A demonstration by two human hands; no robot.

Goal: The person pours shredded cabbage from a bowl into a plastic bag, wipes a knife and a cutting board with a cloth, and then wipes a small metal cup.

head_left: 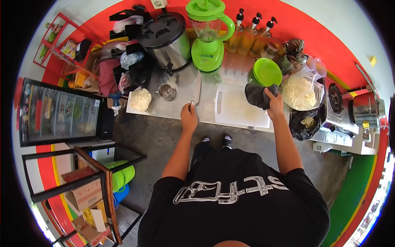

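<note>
Evidently the left hand grips a stiff knife by its handle, blade lying far-left of the white cutting board, while the right hand clutches a soft, light dark cloth at that board's far-right corner.

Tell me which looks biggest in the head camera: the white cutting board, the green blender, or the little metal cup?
1. White cutting board
2. Green blender, fairly close to the board in size
3. Metal cup, plainly smallest
</note>
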